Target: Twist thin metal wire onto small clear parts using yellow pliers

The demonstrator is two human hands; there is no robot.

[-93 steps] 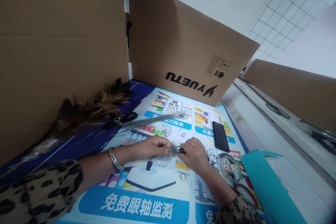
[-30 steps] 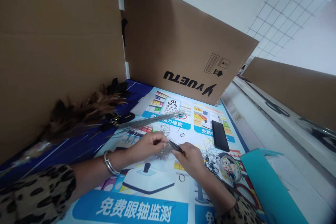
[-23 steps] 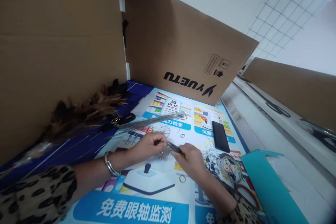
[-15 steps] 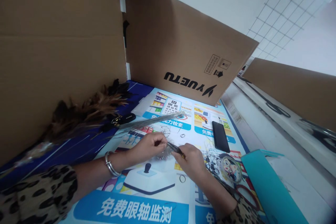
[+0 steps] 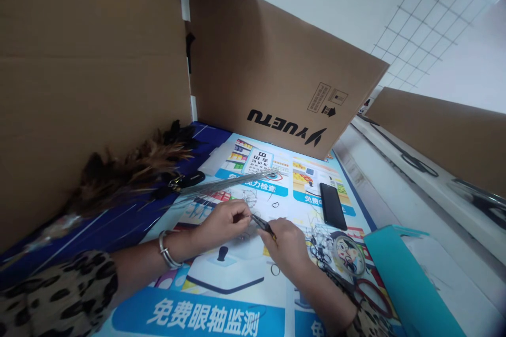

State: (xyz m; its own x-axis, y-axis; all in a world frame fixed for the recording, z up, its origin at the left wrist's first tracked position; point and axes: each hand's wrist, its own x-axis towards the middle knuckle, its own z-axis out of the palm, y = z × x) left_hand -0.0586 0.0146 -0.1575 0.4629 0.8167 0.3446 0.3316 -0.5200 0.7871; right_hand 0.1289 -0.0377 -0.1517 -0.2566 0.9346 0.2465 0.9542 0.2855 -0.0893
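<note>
My left hand (image 5: 227,224) is closed in a pinch, with a thin wire at its fingertips, mostly hidden by the fingers. Wrapped in my right hand (image 5: 288,245) are small needle-nose pliers (image 5: 261,222) with dark jaws and a bit of yellow at the grip. The tip of the pliers meets the left fingertips. Beyond the hands lies a bundle of long thin silvery wires (image 5: 237,178), slanting across the printed sheet. Fine tangled wire (image 5: 249,198) sits just past the left hand. A small dark ring (image 5: 275,269) lies below the right hand.
A black phone (image 5: 332,205) lies to the right. Near it are a pile of small black loops (image 5: 319,247), a round cartoon tin (image 5: 348,255), red-handled scissors (image 5: 373,295) and a teal folder (image 5: 407,279). Brown feathers (image 5: 134,168) line the left cardboard (image 5: 90,52); another cardboard panel (image 5: 276,63) stands behind.
Both hands stay almost in place, the pliers' tip still at the left fingertips. The wire loops seen under the left hand before are now harder to make out.
</note>
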